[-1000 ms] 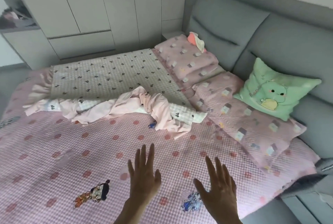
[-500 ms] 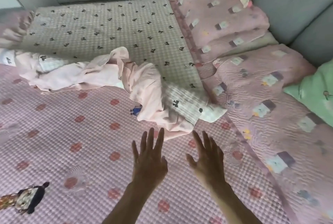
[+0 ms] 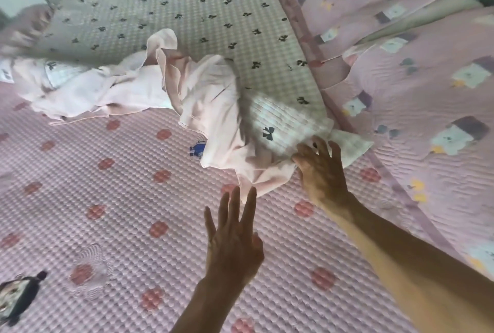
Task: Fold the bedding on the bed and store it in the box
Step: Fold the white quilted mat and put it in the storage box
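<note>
Since a moment ago both hands have travelled up the bed, from hovering over the bare pink quilted cover (image 3: pixel 112 225) to the crumpled edge of the bedding. The left hand (image 3: pixel 235 241), nearest the foot of the bed, hangs above the cover with fingers straight and spread, holding nothing; its fingertips (image 3: pixel 251 193) sit just short of the pale pink sheet's lowest fold. The right hand (image 3: pixel 322 169) has reached farther than before and now lies on the bedding itself, fingers splayed over the folded-back corner of the checked blanket (image 3: pixel 203 22), thumb at the seam where pink sheet meets check. Whether it has pinched the cloth yet I cannot tell; the fingers look only lightly bent.

The bedding lies across the middle of the bed, directly ahead of both hands. The pink sheet (image 3: pixel 208 108) is bunched in a rumpled ridge running toward the left edge of the bed, twisted and heaped at its right end. Beyond it the checked blanket, cream and pale green with small black bows, spreads flat toward the far edge. Along the right side, toward the head of the bed, lie pink pillows (image 3: pixel 417 86) patterned with small blocks.
</note>
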A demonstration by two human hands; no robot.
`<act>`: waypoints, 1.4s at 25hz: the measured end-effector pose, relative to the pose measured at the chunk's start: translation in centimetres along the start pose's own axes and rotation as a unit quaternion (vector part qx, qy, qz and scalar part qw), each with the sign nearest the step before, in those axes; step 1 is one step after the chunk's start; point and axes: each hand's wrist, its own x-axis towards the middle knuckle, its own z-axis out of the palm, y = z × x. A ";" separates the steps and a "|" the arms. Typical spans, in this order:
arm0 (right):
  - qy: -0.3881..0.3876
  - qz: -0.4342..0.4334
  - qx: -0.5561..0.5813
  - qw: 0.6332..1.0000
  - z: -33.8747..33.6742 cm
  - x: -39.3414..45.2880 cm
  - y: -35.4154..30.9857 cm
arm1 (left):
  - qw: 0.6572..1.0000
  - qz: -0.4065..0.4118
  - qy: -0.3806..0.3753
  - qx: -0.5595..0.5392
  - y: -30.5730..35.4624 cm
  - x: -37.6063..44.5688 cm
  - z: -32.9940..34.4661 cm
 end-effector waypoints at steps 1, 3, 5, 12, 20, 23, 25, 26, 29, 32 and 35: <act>0.023 0.013 0.043 0.999 -0.6 -0.2 -0.1 | 1.000 -0.001 0.011 -0.002 -0.4 -0.2 -0.2; 0.056 0.034 0.142 0.988 -2.3 -2.1 -0.4 | 1.000 -0.010 0.019 0.003 -0.8 -0.9 -0.9; 0.069 0.049 0.227 0.970 -5.0 -5.7 -1.1 | 1.000 -0.009 0.026 0.010 -0.5 -2.0 -2.3; -0.054 0.204 0.422 0.882 -15.1 -22.2 -7.2 | 0.998 0.042 0.044 0.017 2.3 -9.9 -6.1; -0.103 0.119 0.342 0.927 -21.4 -34.2 -12.6 | 0.992 0.066 0.025 0.108 -2.9 -23.6 -9.1; -0.065 0.072 0.304 0.948 -22.7 -38.0 -13.2 | 0.985 0.136 0.040 0.101 -3.9 -29.4 -9.5; -0.051 0.014 0.253 0.966 -23.1 -40.7 -13.3 | 0.979 0.173 0.025 0.107 -4.1 -33.0 -9.4; -0.043 -0.016 0.212 0.976 -22.9 -42.6 -13.2 | 0.977 0.180 0.015 0.110 -3.9 -35.0 -9.3; -0.002 -0.047 0.113 0.992 -22.6 -47.3 -11.6 | 0.971 0.212 0.001 0.112 -1.6 -39.8 -9.1; -0.023 0.017 -0.012 1.000 -23.0 -49.7 -10.5 | 0.969 0.227 -0.014 0.102 1.9 -42.8 -8.4; -0.172 0.102 -0.113 0.973 -24.0 -49.7 -11.6 | 0.983 0.159 -0.063 0.064 3.8 -43.6 -7.4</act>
